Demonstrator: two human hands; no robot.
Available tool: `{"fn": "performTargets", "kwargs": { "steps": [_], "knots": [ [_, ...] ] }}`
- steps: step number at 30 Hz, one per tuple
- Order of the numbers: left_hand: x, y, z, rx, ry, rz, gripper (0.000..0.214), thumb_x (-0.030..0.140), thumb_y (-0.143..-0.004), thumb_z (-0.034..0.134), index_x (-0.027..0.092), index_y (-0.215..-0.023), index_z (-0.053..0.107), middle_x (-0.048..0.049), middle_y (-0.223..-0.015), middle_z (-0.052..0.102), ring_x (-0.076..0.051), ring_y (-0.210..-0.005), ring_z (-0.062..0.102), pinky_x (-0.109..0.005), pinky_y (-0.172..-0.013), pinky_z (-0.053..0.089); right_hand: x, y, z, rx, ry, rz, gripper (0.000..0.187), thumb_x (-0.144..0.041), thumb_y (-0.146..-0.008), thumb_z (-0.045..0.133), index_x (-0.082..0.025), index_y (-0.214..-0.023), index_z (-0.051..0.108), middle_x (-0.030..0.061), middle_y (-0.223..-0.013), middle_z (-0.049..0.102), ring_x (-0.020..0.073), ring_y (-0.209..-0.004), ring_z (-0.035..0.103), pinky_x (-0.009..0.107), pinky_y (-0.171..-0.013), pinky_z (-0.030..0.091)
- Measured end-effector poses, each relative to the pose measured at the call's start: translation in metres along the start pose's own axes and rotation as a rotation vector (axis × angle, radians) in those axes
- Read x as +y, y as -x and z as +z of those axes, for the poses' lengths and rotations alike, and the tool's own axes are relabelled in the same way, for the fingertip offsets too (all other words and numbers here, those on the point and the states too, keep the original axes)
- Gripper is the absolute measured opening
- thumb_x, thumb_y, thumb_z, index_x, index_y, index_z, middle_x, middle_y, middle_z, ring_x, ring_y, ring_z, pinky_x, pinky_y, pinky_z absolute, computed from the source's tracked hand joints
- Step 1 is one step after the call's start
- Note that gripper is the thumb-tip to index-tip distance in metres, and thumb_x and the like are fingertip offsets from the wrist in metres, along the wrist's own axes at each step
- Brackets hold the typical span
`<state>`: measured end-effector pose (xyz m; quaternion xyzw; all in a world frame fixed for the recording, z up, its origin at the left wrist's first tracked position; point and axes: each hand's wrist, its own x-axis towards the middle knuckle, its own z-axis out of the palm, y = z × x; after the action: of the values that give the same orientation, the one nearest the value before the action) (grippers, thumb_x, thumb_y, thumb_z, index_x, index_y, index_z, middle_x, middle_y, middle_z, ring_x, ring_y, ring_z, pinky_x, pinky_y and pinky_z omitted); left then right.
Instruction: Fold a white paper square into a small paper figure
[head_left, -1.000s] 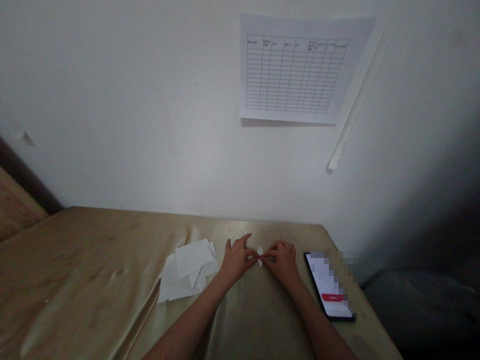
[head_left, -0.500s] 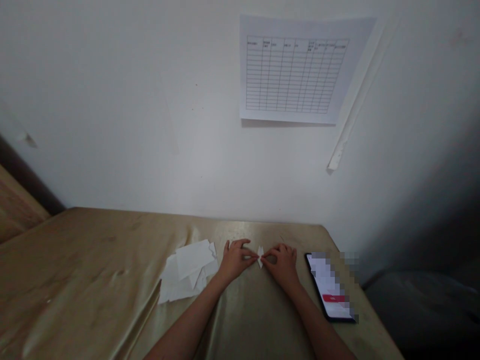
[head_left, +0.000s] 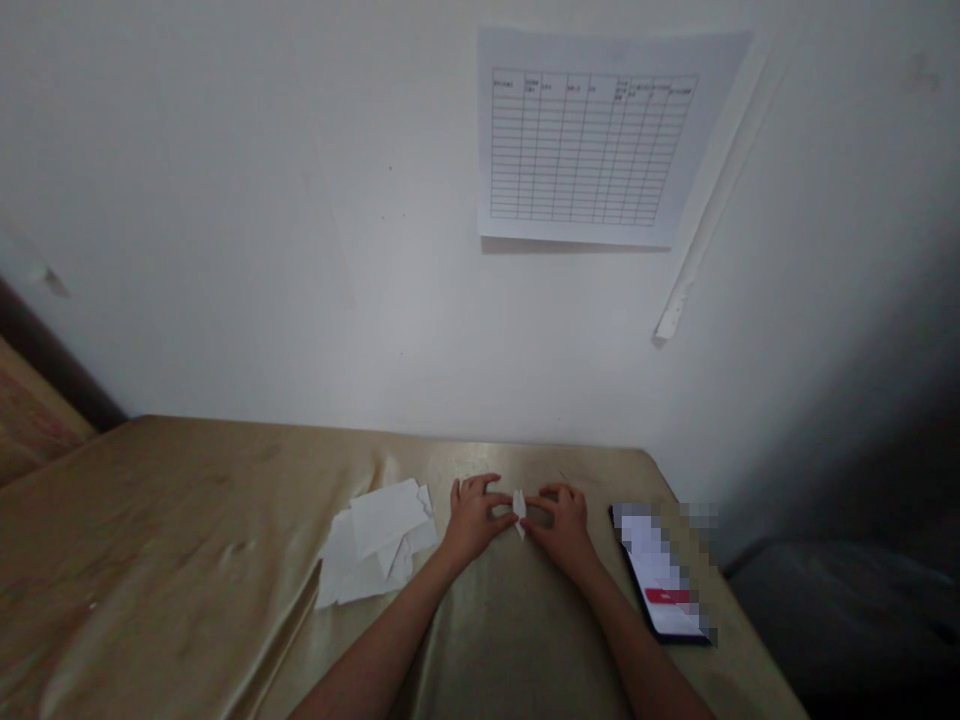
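Note:
Between my two hands is a small folded piece of white paper (head_left: pixel 520 503), narrow and pointed at its lower end. My left hand (head_left: pixel 474 520) pinches its left side with thumb and forefinger, the other fingers spread away. On the opposite side my right hand (head_left: pixel 562 522) grips the paper with thumb and forefinger. The fingertips cover parts of the paper's edges, so its exact folds are hard to make out. Left of my left hand lie several torn white paper sheets (head_left: pixel 386 520), loosely overlapping.
A gold-brown cloth (head_left: pixel 187 540) with creases covers the table, which meets a white wall (head_left: pixel 247 250). To the right of my right arm lies a phone (head_left: pixel 652 570) with its screen lit. A printed table sheet (head_left: pixel 592 150) hangs on the wall.
Thumbs and forefingers have parted a little along the folded paper's sides, and the paper shows wider in the middle. The sheets and phone stay where they were.

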<state>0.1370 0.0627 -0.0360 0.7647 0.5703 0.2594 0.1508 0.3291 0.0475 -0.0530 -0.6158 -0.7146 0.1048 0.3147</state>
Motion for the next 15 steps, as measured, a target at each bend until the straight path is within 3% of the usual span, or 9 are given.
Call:
{"fn": "performTargets", "kwargs": {
  "steps": [6, 10, 15],
  "knots": [
    [0.0030, -0.0008, -0.0020, -0.001, 0.035, -0.026, 0.010, 0.034, -0.075, 0.079, 0.036, -0.085, 0.078, 0.0017, -0.135, 0.060, -0.028, -0.130, 0.047, -0.062, -0.117, 0.012, -0.0036, -0.0001, -0.0019, -0.006, -0.064, 0.009, 0.009, -0.034, -0.077, 0.074, -0.032, -0.085, 0.078, 0.0062, -0.113, 0.064, 0.0290, -0.117, 0.047, 0.043, -0.107, 0.035],
    [0.0032, -0.0006, -0.0026, 0.009, 0.052, -0.024, 0.012, 0.032, -0.076, 0.079, 0.037, -0.087, 0.078, 0.0020, -0.134, 0.061, -0.027, -0.130, 0.048, -0.063, -0.117, 0.012, -0.0035, -0.0025, -0.0006, 0.004, -0.133, -0.004, 0.005, -0.029, -0.078, 0.071, -0.027, -0.081, 0.075, 0.0053, -0.108, 0.068, 0.0268, -0.116, 0.049, 0.042, -0.106, 0.035],
    [-0.0015, -0.0018, 0.0016, 0.078, 0.078, -0.015, 0.027, 0.026, -0.077, 0.078, 0.037, -0.101, 0.075, -0.0013, -0.133, 0.060, -0.026, -0.127, 0.052, -0.059, -0.116, 0.020, 0.0016, -0.0049, -0.0078, 0.182, -0.074, -0.050, 0.007, -0.026, -0.082, 0.065, -0.022, -0.083, 0.069, 0.0065, -0.108, 0.069, 0.0262, -0.120, 0.048, 0.044, -0.109, 0.033]
  ]
}}
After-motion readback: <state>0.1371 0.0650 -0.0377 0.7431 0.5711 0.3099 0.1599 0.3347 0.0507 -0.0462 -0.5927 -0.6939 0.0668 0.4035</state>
